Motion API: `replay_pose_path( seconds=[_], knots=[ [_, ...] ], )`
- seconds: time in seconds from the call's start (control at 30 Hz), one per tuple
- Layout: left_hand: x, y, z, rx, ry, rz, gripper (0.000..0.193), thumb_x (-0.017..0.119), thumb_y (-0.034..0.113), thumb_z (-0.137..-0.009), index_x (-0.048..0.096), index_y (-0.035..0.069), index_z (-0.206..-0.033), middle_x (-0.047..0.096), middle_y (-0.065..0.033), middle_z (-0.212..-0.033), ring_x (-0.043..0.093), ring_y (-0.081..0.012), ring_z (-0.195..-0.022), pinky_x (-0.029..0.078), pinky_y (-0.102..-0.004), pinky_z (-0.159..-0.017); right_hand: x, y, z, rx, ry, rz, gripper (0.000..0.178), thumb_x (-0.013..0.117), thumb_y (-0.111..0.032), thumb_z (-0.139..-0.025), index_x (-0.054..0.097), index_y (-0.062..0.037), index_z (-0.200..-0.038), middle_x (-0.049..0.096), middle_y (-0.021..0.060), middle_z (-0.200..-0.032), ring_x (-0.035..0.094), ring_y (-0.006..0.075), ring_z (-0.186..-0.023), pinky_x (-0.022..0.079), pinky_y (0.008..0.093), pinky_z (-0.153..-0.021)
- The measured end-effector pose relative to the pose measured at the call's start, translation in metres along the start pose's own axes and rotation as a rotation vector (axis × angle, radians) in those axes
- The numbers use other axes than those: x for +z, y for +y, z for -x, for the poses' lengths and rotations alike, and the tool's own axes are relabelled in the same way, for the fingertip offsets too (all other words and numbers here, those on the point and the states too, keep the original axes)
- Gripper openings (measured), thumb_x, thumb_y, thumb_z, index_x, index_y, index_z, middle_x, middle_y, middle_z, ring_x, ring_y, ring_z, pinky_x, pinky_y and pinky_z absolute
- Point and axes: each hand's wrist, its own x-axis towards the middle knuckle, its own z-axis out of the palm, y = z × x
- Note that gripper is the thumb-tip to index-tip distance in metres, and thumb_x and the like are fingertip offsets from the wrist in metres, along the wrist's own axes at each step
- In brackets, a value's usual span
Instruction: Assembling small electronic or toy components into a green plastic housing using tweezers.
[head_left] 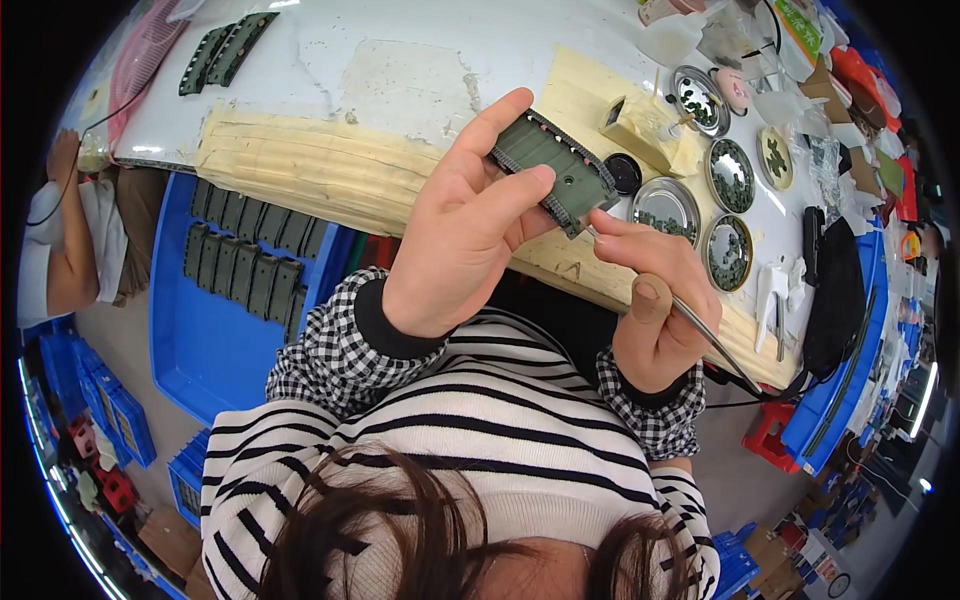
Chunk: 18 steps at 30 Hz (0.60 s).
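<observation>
My left hand point(450, 235) holds a dark green, slightly curved plastic piece point(560, 172) with ribbed long edges and a small round hole. The thumb presses on its face, and the index finger stretches along its far side. Small pale and reddish bits show along the far edge. In my right hand point(660, 300) is a slim, tweezer-like metal tool point(705, 335), slanting down to the right. The right fingertips are at the piece's near right corner. Whether the tool's tip touches the piece is hidden by the fingers.
Round metal dishes point(732, 175) of small green parts stand right, beside a foam-wrapped block point(650, 135). Two similar green pieces point(228, 52) lie far left on the table point(330, 40). A blue bin point(200, 350) at left holds rows of them. Another person's arm point(70, 230) shows far left.
</observation>
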Motion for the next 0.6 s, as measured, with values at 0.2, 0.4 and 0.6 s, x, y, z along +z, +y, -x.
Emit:
replay_pose_path(
  seconds=[0.2,0.4,0.6],
  knots=[
    [0.002,-0.0015,0.0009,0.0,0.024,0.035,0.053,0.042,0.005,-0.097,0.025,0.004,-0.147,0.049,-0.015,-0.13,0.05,-0.0299,-0.126,0.047,-0.0409,-0.101,0.0014,0.0018,0.0037,-0.035,-0.007,0.02,0.016,0.062,0.0,-0.085,0.066,0.0051,-0.099,0.068,0.0198,-0.096,0.068,0.0306,-0.095,0.055,0.0341,-0.081],
    [0.0003,0.0022,0.0003,-0.019,-0.019,0.033,0.053,0.043,0.005,-0.096,0.026,0.004,-0.147,0.047,-0.0129,-0.133,0.049,-0.0307,-0.127,0.047,-0.0404,-0.101,-0.0004,0.0005,0.005,-0.043,-0.026,0.02,0.02,0.065,-0.003,-0.082,0.066,0.0033,-0.101,0.067,0.019,-0.1,0.067,0.0313,-0.098,0.054,0.0356,-0.084],
    [0.0012,0.0066,0.0002,-0.013,-0.088,0.014,0.056,0.044,0.007,-0.097,0.023,0.005,-0.149,0.045,-0.013,-0.136,0.047,-0.0312,-0.129,0.048,-0.0395,-0.1,-0.0028,-0.0047,0.005,-0.083,-0.036,0.04,0.027,0.07,-0.012,-0.081,0.066,0.0018,-0.104,0.066,0.0185,-0.103,0.066,0.032,-0.099,0.055,0.0371,-0.084]
  ],
)
